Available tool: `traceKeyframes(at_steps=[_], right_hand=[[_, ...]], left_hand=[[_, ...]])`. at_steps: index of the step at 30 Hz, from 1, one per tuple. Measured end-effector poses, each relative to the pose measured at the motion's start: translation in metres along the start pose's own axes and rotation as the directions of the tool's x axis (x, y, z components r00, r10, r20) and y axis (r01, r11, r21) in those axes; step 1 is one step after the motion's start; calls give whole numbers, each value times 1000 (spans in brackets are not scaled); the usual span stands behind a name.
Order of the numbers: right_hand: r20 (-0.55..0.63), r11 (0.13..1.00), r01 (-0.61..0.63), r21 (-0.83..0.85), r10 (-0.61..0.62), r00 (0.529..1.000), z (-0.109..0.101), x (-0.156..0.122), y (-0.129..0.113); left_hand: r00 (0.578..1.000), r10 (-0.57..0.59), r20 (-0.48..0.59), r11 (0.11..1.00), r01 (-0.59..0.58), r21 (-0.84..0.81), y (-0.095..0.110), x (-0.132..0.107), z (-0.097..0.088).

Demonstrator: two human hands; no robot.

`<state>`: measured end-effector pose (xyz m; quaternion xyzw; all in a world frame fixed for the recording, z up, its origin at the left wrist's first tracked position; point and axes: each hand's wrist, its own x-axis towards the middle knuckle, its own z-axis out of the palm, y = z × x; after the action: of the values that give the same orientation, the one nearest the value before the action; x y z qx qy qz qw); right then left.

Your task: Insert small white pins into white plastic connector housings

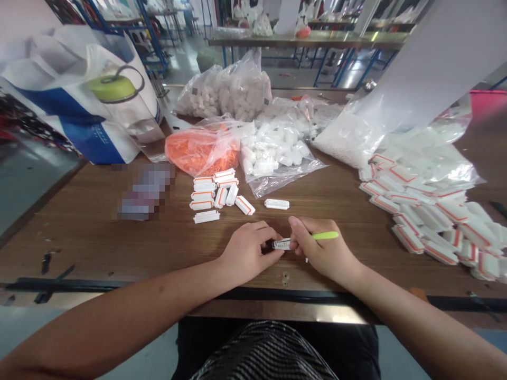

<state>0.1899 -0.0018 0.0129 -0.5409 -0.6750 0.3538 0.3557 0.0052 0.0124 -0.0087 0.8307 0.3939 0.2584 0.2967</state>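
Observation:
My left hand (247,252) rests on the table's front part, its thumb and fingers closed on the left end of a small white plastic piece (282,244). From the other side my right hand (327,248) meets the same piece. It grips a slim tool with a yellow-green handle (326,235) like a pen; the tool's tip is hidden by my fingers. Just beyond my hands lies a single white plastic strip (277,204). Left of it is a group of similar white strips (214,192), several with an orange line along them.
A large pile of white and orange strips (431,216) spreads at the right. Behind are a bag of orange parts (202,148), a bag of white parts (273,150) and a bag of white granules (350,132). A bottle with a green lid (113,87) stands left, by a blue-white bag (85,132).

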Motion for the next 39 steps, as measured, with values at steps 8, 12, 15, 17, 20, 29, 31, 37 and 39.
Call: traceKeyframes(at_steps=[8,12,15,17,20,29,31,37,39], right_hand=[[-86,999,24,48,-20,996,-1,-4,0],[-58,1000,14,25,-13,998,0,-4,0],[-54,1000,-13,17,14,998,1,-4,1],[-62,999,-16,34,18,998,2,-4,0],[-82,997,-8,72,14,996,1,-4,-2],[-73,997,-7,75,13,997,3,-4,-1],[-75,998,7,64,-2,997,3,-5,-1],[-76,999,30,23,-28,997,2,-7,-1],[-71,999,38,12,-37,997,2,-7,-2]], left_hand=[[1000,3,2,1000,-3,-9,1,0,0],[1000,-5,-1,1000,5,-8,2,1,0],[1000,-7,1,1000,7,-6,2,1,0],[1000,-4,0,1000,4,-11,2,0,0],[1000,-2,5,1000,2,-22,1,0,-1],[1000,-4,5,1000,4,-16,1,1,-1],[1000,-6,3,1000,6,-19,1,1,-1],[1000,-17,6,1000,17,-11,1,0,0],[1000,-21,11,1000,21,-12,2,1,0]])
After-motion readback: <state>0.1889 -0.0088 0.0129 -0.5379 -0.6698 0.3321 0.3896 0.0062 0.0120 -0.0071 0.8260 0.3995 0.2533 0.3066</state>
